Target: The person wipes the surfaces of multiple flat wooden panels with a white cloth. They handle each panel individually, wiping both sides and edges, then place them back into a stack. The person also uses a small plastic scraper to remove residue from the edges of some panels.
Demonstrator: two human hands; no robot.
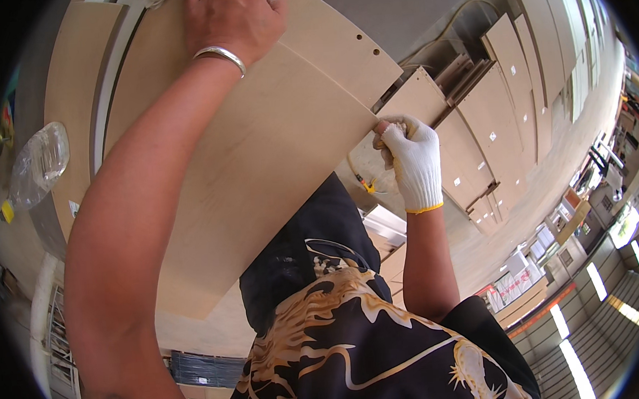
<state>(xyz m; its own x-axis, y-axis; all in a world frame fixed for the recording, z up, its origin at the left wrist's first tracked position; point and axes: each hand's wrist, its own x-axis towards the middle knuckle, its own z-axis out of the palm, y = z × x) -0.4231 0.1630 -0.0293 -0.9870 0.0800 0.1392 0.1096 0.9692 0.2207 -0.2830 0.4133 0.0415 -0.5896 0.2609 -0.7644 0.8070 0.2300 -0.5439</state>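
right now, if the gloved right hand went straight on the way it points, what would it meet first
Probably the right corner of the large pale wooden panel, just ahead of the right hand's curled fingers; whether they already touch it is unclear at this depth.

Hands: 2, with 1 bare hand (pixel 237 14) over the pale board (pixel 252 145) and 1 gloved hand (pixel 414 151) at its right corner. Dark holes (pixel 359 36): 2, beyond that corner. Silver bracelets (pixel 226 54): 1. Clear bottles (pixel 39 165): 1, past the board's left edge, with 1 yellow cap (pixel 6 211).
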